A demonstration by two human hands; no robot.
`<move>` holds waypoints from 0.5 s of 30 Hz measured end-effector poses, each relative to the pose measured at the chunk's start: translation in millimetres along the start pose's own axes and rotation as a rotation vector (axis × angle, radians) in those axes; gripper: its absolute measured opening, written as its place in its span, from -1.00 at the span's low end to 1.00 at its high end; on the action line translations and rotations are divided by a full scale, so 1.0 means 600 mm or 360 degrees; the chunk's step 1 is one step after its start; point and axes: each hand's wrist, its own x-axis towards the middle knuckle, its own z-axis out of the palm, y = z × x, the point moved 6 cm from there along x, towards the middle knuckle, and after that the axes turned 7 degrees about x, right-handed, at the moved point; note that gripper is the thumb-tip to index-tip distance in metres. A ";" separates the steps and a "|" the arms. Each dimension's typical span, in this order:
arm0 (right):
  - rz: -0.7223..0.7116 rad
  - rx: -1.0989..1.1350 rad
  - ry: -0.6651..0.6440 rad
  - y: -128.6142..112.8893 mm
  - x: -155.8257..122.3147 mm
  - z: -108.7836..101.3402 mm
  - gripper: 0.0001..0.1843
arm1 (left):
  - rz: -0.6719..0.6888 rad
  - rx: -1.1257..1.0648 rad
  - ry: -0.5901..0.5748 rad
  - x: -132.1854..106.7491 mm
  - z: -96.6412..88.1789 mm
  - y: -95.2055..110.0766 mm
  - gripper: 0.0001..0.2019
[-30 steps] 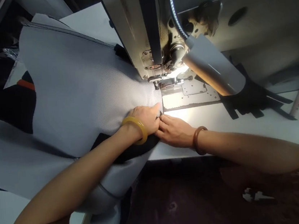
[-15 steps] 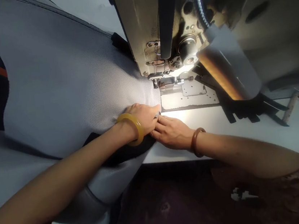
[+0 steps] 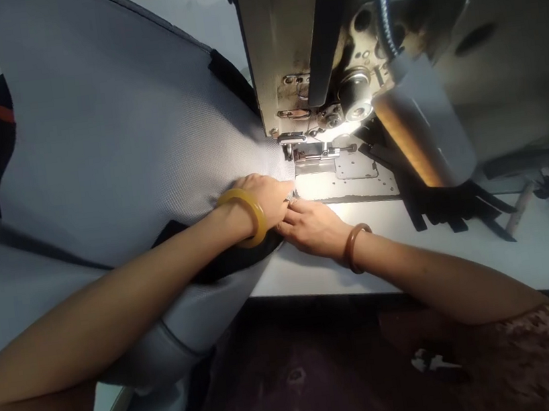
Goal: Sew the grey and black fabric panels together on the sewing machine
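A large sheet of grey mesh fabric (image 3: 111,139) spreads across the left, its right edge running under the presser foot (image 3: 288,152) of a sewing machine (image 3: 263,53). Just in front of the foot, my left hand (image 3: 266,200) lies on the fabric with its fingers curled at the edge, thumb toward the machine. My right hand (image 3: 314,227) meets it there, fingers closed on the same edge; the fingertips are partly hidden. A black piece (image 3: 236,260) shows beneath my left wrist, along the fabric.
A lamp (image 3: 427,126) on a flexible neck lights the needle plate (image 3: 347,185). Black strips (image 3: 447,207) lie on the white table (image 3: 392,264) to the right. More fabric hangs over the table's front edge at lower left.
Both hands have moved slightly toward the machine together with the fabric edge. The view has shifted a little, and the machine head appears farther right.
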 end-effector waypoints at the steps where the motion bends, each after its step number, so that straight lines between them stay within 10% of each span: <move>1: 0.0006 -0.0004 -0.0008 0.000 0.000 0.000 -0.67 | -0.0001 0.0011 0.0005 0.001 -0.001 -0.001 -0.63; 15: -0.0183 -0.0104 0.0171 -0.038 -0.016 -0.014 -0.75 | 0.0231 0.0213 0.0047 -0.007 0.000 0.020 -0.66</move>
